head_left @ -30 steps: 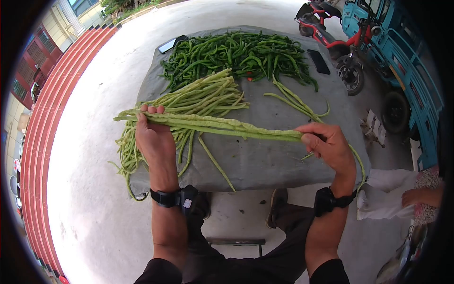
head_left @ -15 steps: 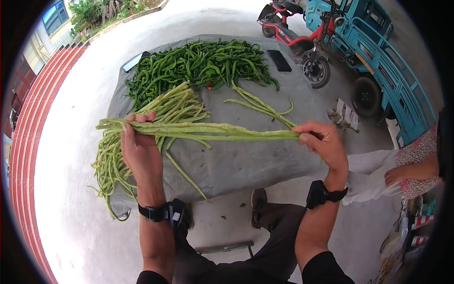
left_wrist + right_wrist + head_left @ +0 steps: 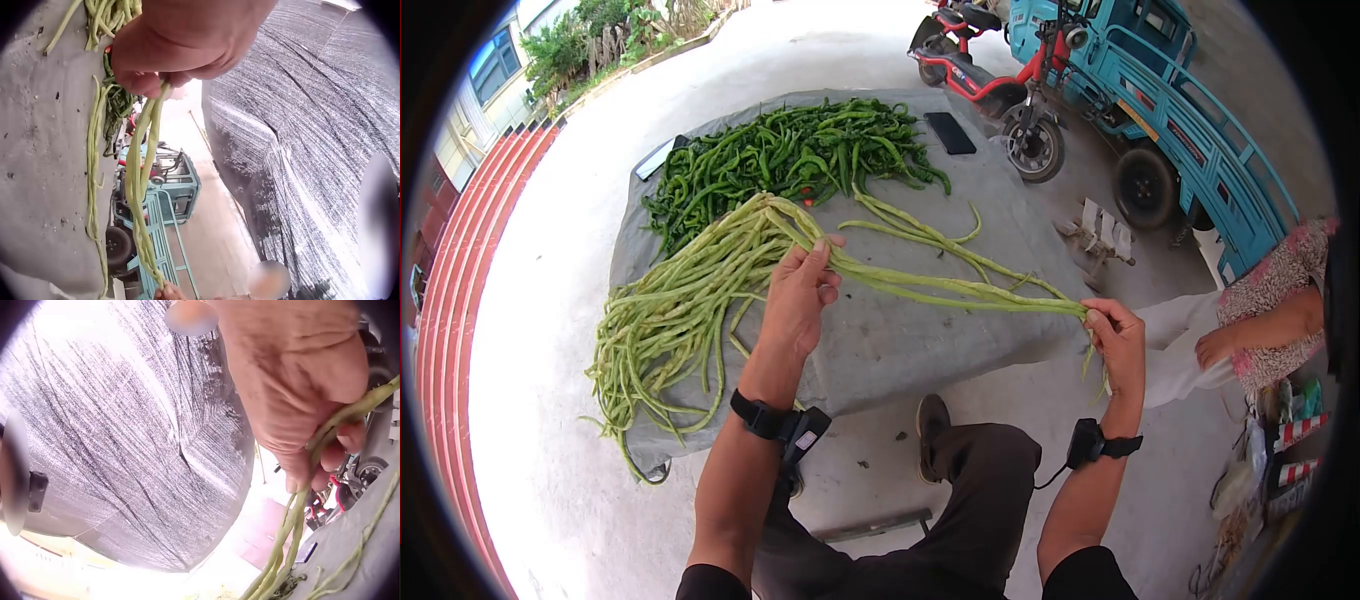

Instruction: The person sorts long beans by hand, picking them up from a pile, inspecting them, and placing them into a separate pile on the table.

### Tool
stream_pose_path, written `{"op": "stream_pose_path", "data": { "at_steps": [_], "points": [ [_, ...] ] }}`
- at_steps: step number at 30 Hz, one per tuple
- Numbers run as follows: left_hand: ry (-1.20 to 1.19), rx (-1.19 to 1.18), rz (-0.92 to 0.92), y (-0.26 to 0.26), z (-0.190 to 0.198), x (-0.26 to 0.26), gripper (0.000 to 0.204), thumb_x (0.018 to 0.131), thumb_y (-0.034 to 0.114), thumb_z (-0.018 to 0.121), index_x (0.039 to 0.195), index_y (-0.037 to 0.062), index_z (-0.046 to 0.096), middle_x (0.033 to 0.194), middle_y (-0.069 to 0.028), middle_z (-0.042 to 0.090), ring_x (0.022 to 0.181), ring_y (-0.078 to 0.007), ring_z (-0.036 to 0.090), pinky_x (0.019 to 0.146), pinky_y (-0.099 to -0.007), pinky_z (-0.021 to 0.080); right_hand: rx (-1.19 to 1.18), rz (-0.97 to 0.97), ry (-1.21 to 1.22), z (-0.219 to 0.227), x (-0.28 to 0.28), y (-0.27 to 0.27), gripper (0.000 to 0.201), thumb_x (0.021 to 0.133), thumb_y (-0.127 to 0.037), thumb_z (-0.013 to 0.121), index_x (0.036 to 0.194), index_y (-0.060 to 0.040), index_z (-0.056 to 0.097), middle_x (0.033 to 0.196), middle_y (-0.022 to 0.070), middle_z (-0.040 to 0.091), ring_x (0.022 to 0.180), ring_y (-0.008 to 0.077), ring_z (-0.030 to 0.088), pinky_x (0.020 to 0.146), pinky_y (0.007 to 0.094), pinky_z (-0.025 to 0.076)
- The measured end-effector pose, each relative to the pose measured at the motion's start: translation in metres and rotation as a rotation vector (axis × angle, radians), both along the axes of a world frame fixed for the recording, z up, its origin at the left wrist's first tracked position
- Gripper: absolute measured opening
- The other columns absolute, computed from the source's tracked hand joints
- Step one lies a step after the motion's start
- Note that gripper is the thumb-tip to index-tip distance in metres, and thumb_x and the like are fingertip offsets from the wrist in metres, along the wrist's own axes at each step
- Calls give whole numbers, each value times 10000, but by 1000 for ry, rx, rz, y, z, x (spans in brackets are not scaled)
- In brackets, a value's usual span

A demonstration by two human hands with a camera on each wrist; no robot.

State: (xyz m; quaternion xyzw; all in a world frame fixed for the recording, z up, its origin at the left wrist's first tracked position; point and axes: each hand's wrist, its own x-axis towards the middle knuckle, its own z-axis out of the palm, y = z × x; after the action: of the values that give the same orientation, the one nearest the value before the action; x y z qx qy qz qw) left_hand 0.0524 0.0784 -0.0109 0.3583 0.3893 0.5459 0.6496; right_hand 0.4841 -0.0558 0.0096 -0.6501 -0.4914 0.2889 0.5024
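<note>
Several long beans (image 3: 940, 288) stretch between the two hands above the cloth-covered table (image 3: 890, 360). My left hand (image 3: 798, 300) pinches them between thumb and fingers, beside the big long bean pile (image 3: 670, 320). At their other end my right hand (image 3: 1118, 345) grips them, with thin tips hanging below it. In the left wrist view the held beans (image 3: 139, 181) run from the left hand (image 3: 181, 44) down to the right fingertips. The right wrist view has the right hand (image 3: 300, 394) with beans (image 3: 287, 537) passing through its curled fingers.
Green peppers (image 3: 800, 150) lie heaped at the table's back, between a dark phone (image 3: 950, 133) and a pale flat device (image 3: 658, 160). A few loose beans (image 3: 920, 232) lie right of the pile. Beyond stand a red scooter (image 3: 1000, 85) and a blue cargo tricycle (image 3: 1180, 120). Another person's arm (image 3: 1260, 330) is at right.
My left hand has moved from the beans' left end in toward the middle and turned, still pinching beans. The right hand keeps its grip, now slightly lower. The head view has shifted right.
</note>
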Motion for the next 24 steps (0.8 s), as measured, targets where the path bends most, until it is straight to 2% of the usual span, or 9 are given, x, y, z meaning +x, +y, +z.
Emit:
{"op": "stream_pose_path", "data": {
  "at_steps": [3,6,9,13,16,19,22,24],
  "points": [
    [-47,-91,-197,29,-16,11,269,1099,265,615,1226,45,704,990,14,631,786,-60,560,635,-223,465,11,-48,-13,-20,15,2,184,997,-130,716,1142,-34,777,828,-8,669,638,26,505,539,193,361],
    [24,-134,-158,44,-17,37,279,1099,252,608,1238,23,687,1027,-9,638,807,-88,586,663,-231,495,6,-99,6,-35,30,5,185,978,-113,715,1134,-38,784,832,-6,676,654,39,511,568,206,386],
    [-10,-117,-175,66,-23,54,279,1090,213,613,1203,-38,660,1070,-63,636,883,-154,649,727,-263,558,42,-144,35,-45,37,14,185,967,-104,719,1127,-40,786,833,-6,678,659,40,509,579,212,392],
    [-29,-136,-72,104,-48,71,212,1058,87,597,1149,-102,619,1138,-141,622,1024,-261,693,868,-327,606,114,-201,36,-83,51,39,186,964,-106,725,1123,-23,773,849,7,680,694,61,535,620,246,439],
    [20,-115,-14,107,-55,76,181,1020,-19,565,1153,-140,582,1174,-173,600,1093,-319,689,945,-364,613,160,-166,-353,-124,56,53,180,958,-96,717,1107,-2,752,901,66,697,761,150,612,714,317,500],
    [90,-58,37,101,-59,75,257,987,-90,533,1232,-166,548,1215,-178,578,1129,-338,675,979,-374,610,188,-198,-500,-126,38,51,164,954,-87,703,1084,9,730,954,127,684,858,266,662,807,379,521],
    [87,-53,95,98,-66,72,392,971,-117,522,1355,-187,489,1328,-217,540,1164,-351,662,993,-382,606,188,-225,-552,-119,27,49,137,960,-85,685,1058,4,724,962,154,663,887,327,663,811,399,522],
    [98,-76,142,93,-63,70,473,970,-122,508,1433,-190,441,1428,-256,503,1195,-358,651,1004,-390,600,201,-224,-610,-119,27,47,135,954,-75,689,1063,-3,722,965,147,652,904,322,655,817,403,518]
  ]
}}
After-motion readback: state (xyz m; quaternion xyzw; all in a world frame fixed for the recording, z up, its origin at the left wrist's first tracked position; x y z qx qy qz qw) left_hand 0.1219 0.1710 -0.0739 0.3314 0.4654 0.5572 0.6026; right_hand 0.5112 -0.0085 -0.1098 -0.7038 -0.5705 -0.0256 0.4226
